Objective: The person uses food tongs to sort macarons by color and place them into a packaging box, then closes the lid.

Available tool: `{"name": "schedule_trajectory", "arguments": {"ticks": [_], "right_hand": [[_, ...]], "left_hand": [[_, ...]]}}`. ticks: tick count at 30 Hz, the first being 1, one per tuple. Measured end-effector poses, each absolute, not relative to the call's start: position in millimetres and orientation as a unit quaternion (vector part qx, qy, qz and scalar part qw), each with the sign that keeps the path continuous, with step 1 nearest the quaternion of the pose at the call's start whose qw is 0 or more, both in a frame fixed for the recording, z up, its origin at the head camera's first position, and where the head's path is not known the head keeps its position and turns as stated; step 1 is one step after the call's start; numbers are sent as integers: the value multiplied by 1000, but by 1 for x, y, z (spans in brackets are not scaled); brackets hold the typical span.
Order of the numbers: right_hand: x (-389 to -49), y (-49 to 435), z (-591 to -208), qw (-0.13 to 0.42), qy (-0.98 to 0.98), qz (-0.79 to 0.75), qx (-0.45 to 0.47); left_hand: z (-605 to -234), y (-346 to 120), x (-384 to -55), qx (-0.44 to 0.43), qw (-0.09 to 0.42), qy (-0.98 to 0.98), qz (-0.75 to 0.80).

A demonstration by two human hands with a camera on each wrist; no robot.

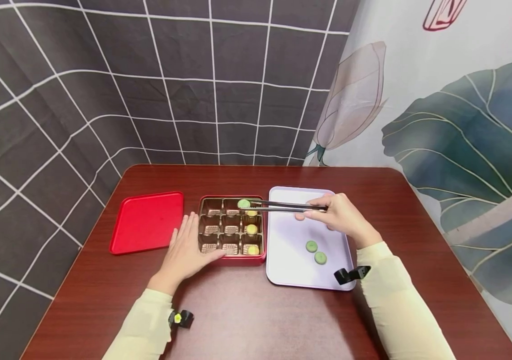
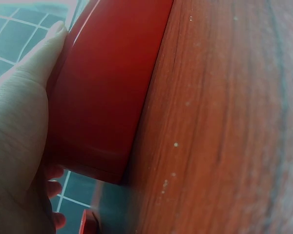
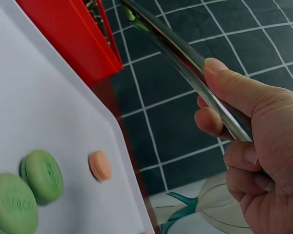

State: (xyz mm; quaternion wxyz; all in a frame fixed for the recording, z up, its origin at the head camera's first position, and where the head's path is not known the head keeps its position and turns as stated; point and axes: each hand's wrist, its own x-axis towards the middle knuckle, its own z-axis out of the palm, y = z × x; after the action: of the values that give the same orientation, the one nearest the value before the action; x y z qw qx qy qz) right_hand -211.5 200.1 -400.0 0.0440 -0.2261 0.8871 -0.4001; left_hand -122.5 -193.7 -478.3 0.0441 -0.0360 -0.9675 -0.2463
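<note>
My right hand (image 1: 339,217) holds metal tongs (image 1: 283,206), which reach left over the red box. At their tips is a green macaron (image 1: 244,204), above the box's back row. The red box (image 1: 238,261) has a gold divided insert, with yellow macarons (image 1: 251,229) down its right column. My left hand (image 1: 186,255) rests against the box's front left corner, fingers straight along the left side and thumb along the front. In the left wrist view the thumb touches the box wall (image 2: 107,87).
Right of the box lies a white tray (image 1: 287,265) with two green macarons (image 1: 312,246). An orange macaron (image 3: 100,165) on the tray shows in the right wrist view. A flat red lid (image 1: 148,222) lies left of the box on the wooden table (image 1: 238,310).
</note>
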Motion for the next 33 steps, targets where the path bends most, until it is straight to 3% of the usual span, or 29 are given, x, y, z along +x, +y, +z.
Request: {"name": "schedule_trajectory", "arguments": {"ticks": [8, 26, 33], "right_hand": [[-225, 185, -407, 14, 898, -359, -255], [-241, 158, -402, 55, 913, -313, -255], [-246, 150, -394, 33, 923, -269, -273]], "left_hand": [[-477, -193, -123, -39, 47, -968, -244], [-475, -192, -121, -34, 45, -968, -245], [-477, -192, -122, -35, 48, -968, -246]]}}
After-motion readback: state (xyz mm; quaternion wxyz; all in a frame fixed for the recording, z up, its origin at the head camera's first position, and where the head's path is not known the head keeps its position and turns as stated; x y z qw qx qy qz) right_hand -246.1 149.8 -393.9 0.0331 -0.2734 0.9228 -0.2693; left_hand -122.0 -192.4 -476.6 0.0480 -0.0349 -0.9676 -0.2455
